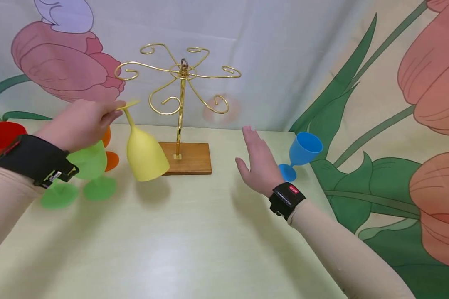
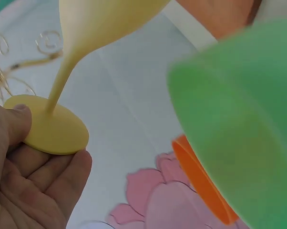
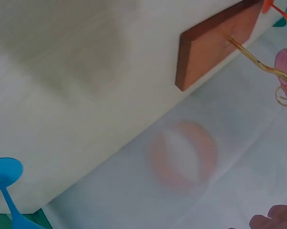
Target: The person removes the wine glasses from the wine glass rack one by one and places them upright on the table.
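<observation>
My left hand (image 1: 83, 122) pinches the round foot of a yellow wine glass (image 1: 146, 155), which hangs tilted with its bowl downward. In the left wrist view the thumb lies on one face of the foot (image 2: 62, 129) and fingers lie under the other. A gold stand (image 1: 180, 112) with several curled arms rises from a wooden base (image 1: 194, 160), just right of the glass and partly behind it. My right hand (image 1: 260, 164) is held over the table with fingers extended, holding nothing. A blue goblet (image 1: 304, 149) stands upright just beyond it.
Left, green goblets (image 1: 91, 160) stand beside my left wrist, with an orange goblet (image 1: 112, 161) behind them and a red cup (image 1: 1, 139) at the edge. A pale curtain (image 1: 277, 62) backs the table; a flowered cloth (image 1: 381, 174) lies along its right side.
</observation>
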A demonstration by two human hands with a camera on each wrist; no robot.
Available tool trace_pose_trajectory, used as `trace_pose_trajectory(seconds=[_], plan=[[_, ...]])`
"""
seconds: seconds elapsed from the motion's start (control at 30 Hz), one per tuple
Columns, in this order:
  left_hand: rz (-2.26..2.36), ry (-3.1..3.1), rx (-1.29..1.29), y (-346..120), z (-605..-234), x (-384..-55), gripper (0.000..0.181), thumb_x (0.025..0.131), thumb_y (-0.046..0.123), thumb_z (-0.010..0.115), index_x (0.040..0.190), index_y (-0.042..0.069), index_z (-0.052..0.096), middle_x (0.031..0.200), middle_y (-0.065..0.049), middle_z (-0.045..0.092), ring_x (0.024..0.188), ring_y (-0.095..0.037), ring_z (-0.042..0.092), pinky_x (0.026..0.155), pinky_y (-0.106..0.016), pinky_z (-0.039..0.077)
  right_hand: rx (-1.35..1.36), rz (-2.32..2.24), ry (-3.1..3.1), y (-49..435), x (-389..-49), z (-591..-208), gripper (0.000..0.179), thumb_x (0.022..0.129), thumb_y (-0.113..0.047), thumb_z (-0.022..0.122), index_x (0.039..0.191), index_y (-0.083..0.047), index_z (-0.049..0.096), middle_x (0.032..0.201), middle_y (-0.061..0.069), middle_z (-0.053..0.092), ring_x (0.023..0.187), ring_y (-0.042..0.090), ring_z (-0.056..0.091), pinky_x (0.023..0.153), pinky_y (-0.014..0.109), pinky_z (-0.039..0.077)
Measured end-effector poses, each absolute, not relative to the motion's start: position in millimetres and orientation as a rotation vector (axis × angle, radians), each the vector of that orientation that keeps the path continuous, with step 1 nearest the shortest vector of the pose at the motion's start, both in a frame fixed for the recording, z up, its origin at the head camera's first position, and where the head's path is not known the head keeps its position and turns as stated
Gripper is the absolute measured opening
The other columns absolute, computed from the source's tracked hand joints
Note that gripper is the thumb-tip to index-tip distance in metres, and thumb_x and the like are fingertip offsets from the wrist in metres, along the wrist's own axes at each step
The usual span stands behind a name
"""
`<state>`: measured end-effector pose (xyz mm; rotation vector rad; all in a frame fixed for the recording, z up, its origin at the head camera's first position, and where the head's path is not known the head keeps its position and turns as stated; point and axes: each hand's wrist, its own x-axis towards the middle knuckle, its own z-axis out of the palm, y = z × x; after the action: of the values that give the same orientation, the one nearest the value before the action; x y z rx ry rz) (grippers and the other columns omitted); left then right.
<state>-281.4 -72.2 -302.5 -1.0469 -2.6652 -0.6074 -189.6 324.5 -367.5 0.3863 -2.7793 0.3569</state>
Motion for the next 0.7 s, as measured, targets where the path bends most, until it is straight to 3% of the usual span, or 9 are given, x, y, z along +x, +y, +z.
trace_pose_trajectory(seconds=[0.07, 0.23, 0.33, 0.43, 0.5, 0.57, 0.63, 0.7], plan=[[-0.594, -2.623, -1.089, -66.8, -302.8, -267.0, 0.03, 0.093, 0.007, 0.057, 0.123, 0.001, 0.06, 0.072, -0.012, 0.06, 0.052, -0.019, 0.042, 0.052, -0.033, 0.04, 0.403, 0.354, -2.794, 327.2, -187.1, -371.6, 0.082, 0.094, -0.03, 0.055, 0.155, -0.012, 0.003, 0.16, 0.01, 0.016, 0.143, 0.02, 0.009, 0.118, 0.05, 0.02], [-0.658, -2.615, -1.168, -44.8, -311.0, -232.6, 0.03, 0.092, 0.009, 0.06, 0.121, 0.004, 0.062, 0.074, -0.008, 0.064, 0.055, -0.016, 0.049, 0.055, -0.036, 0.052, 0.381, 0.388, -2.814, 334.6, -181.0, -376.0, 0.082, 0.095, -0.035, 0.052, 0.155, -0.016, -0.001, 0.16, 0.007, 0.017, 0.143, 0.016, 0.008, 0.118, 0.049, 0.02], [-0.798, -2.688, -1.2, -30.7, -326.1, -221.1, 0.014, 0.094, 0.013, 0.059, 0.102, 0.006, 0.067, 0.067, -0.003, 0.057, 0.053, -0.012, 0.045, 0.051, -0.029, 0.047, 0.365, 0.39, -2.822, 337.2, -177.3, -375.2, 0.082, 0.096, -0.038, 0.051, 0.155, -0.018, -0.002, 0.16, 0.006, 0.017, 0.143, 0.015, 0.008, 0.118, 0.049, 0.02], [-1.018, -2.813, -1.188, -22.6, -349.3, -215.5, 0.015, 0.097, 0.017, 0.054, 0.09, 0.009, 0.065, 0.062, -0.001, 0.043, 0.051, -0.012, 0.037, 0.048, -0.025, 0.033, 0.378, 0.38, -2.829, 333.9, -174.2, -372.1, 0.081, 0.096, -0.039, 0.05, 0.155, -0.019, -0.002, 0.16, 0.004, 0.017, 0.143, 0.013, 0.008, 0.118, 0.049, 0.021], [-1.211, -2.882, -1.17, -20.1, -367.2, -214.0, 0.019, 0.099, 0.019, 0.052, 0.094, 0.007, 0.065, 0.071, -0.004, 0.054, 0.059, -0.01, 0.048, 0.054, -0.027, 0.045, 0.408, 0.371, -2.829, 329.6, -172.2, -368.8, 0.08, 0.096, -0.04, 0.049, 0.155, -0.019, 0.0, 0.159, 0.004, 0.018, 0.142, 0.014, 0.009, 0.118, 0.049, 0.022], [-1.459, -2.926, -1.147, -18.6, -385.1, -213.3, 0.024, 0.1, 0.02, 0.049, 0.106, 0.003, 0.065, 0.089, -0.011, 0.065, 0.074, -0.014, 0.061, 0.069, -0.034, 0.058, 0.439, 0.364, -2.828, 324.1, -169.8, -364.2, 0.078, 0.097, -0.04, 0.048, 0.155, -0.019, 0.001, 0.159, 0.004, 0.019, 0.142, 0.013, 0.01, 0.117, 0.048, 0.022], [-1.726, -2.948, -1.096, -18.1, -401.8, -212.4, 0.032, 0.101, 0.022, 0.046, 0.116, -0.001, 0.062, 0.107, -0.018, 0.067, 0.089, -0.02, 0.066, 0.085, -0.044, 0.058, 0.482, 0.364, -2.824, 318.7, -167.2, -359.0, 0.076, 0.097, -0.04, 0.047, 0.155, -0.018, 0.002, 0.159, 0.005, 0.021, 0.142, 0.014, 0.012, 0.117, 0.047, 0.023], [-2.015, -2.947, -1.01, -17.1, -416.3, -211.4, 0.037, 0.101, 0.023, 0.046, 0.123, -0.005, 0.058, 0.113, -0.022, 0.065, 0.095, -0.024, 0.066, 0.089, -0.046, 0.054, 0.531, 0.371, -2.817, 313.0, -163.9, -353.3, 0.075, 0.098, -0.039, 0.046, 0.155, -0.018, 0.003, 0.158, 0.005, 0.022, 0.142, 0.014, 0.013, 0.117, 0.047, 0.023]])
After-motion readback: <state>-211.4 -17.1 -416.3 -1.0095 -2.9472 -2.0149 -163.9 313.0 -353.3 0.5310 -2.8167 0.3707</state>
